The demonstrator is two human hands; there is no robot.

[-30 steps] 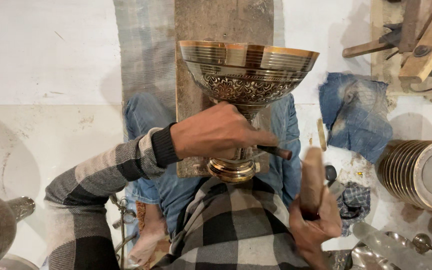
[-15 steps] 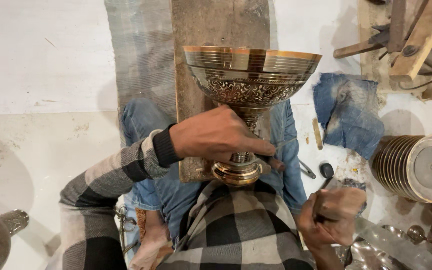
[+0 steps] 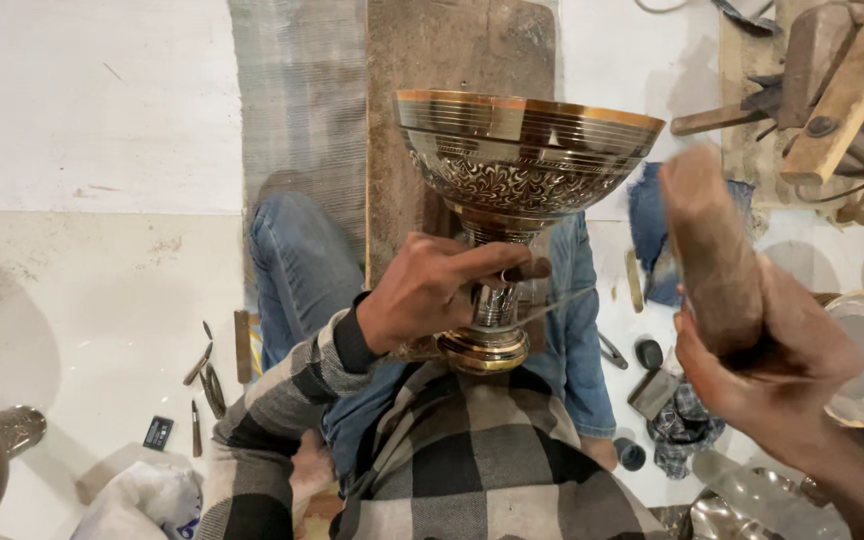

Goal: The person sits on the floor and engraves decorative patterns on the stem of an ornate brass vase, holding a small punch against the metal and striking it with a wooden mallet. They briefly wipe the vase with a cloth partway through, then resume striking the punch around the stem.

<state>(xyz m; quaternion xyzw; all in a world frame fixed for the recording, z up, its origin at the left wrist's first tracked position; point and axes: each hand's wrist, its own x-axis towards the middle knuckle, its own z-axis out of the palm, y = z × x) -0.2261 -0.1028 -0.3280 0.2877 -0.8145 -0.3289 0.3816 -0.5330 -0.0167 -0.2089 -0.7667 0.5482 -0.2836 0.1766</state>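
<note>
One engraved brass goblet [image 3: 527, 170]; gold-banded rim.

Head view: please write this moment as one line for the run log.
left hand: grips goblet stem, pins thin tool | right hand: holds wooden mallet raised

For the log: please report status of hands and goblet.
Left hand on goblet stem, holding thin tool. Right hand grips raised wooden mallet. Nothing between.

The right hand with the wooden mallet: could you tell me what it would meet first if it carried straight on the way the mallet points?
Probably the rim of the engraved brass bowl: the right hand aims the wooden mallet up-left toward it, though depth is unclear.
</note>
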